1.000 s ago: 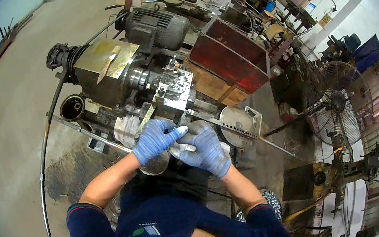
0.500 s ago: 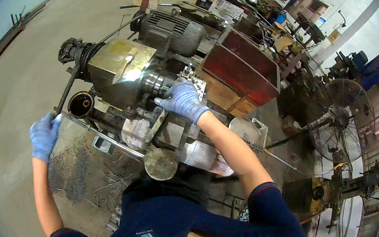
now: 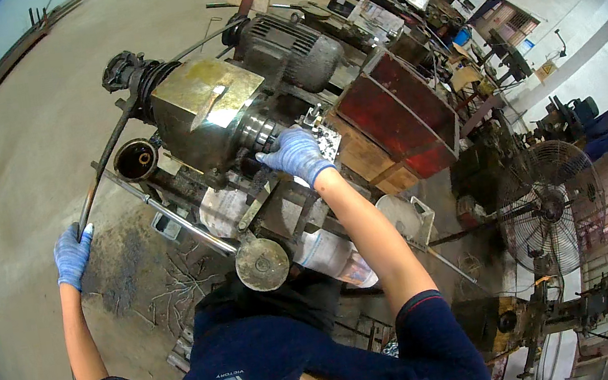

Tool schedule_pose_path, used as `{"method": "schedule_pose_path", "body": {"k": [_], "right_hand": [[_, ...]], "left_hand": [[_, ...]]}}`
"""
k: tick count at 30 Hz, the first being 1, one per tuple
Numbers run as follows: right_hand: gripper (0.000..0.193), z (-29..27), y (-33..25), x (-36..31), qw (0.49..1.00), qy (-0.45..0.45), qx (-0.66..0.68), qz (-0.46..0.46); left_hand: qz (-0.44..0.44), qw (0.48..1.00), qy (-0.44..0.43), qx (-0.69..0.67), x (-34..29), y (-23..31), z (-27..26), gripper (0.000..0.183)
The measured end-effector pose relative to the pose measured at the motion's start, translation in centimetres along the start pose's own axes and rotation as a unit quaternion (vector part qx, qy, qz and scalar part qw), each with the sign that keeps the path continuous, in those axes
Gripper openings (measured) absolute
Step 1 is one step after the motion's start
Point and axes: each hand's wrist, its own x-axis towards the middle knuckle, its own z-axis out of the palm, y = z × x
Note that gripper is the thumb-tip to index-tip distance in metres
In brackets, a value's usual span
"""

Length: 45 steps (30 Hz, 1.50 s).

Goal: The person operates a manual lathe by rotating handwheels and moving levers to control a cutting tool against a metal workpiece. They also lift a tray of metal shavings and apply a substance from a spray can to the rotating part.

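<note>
My left hand (image 3: 74,257), in a blue knit glove, is closed round the lower end of a long dark lever (image 3: 97,180). This lever slants up to the rear end of a small lathe's headstock (image 3: 190,101), a box with a bright yellowish cover. My right hand (image 3: 297,156), gloved alike, is at the shiny ringed spindle nose (image 3: 259,130), its fingers bent and closed. What those fingers hold is hidden beneath the glove. Right beside it lies a metal tool slide (image 3: 324,140). A flat tool (image 3: 208,106) rests on the headstock cover.
Behind the headstock sits a finned motor (image 3: 288,52). A dark red box (image 3: 394,115) stands to the right on wood. A round metal disc (image 3: 262,264) and a steel rod (image 3: 185,226) are close in front of me. At the right stands a large fan (image 3: 550,202).
My left hand has come down towards me, and the lever's end has swung down with it. My right hand stays at the spindle nose. The whole view has shifted slightly.
</note>
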Motion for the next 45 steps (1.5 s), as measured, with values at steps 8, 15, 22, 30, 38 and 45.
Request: {"method": "schedule_pose_path", "body": {"k": [8,15,22,30,38,45], "right_hand": [[0.045,1.0,-0.2,0.8,0.995,0.081,-0.004,-0.059],[0.049,-0.1,-0.8,1.2,0.999,0.023,0.015,-0.045],[0.054,-1.0,-2.6,1.0,0.999,0.007,0.039,0.009],[0.053,1.3,-0.9,1.5,0.986,0.127,0.105,-0.025],[0.05,2.3,-0.3,2.6,0.987,0.12,0.107,0.002],[0.049,1.4,-1.7,1.8,0.99,0.118,0.074,0.029]], "left_hand": [[-0.004,1.0,0.0,-0.001,-0.8,-1.4,0.3,0.051],[-0.024,0.999,-0.032,0.006,-3.1,-1.3,-1.7,0.041],[0.026,0.995,0.019,0.1,-0.2,-2.7,-0.3,0.019],[0.147,0.963,0.135,0.18,9.3,-11.5,-0.7,0.009],[0.049,0.984,0.041,0.166,8.4,-9.6,-1.9,0.013],[0.068,0.975,-0.012,0.211,9.4,-10.4,-3.2,0.013]]}}
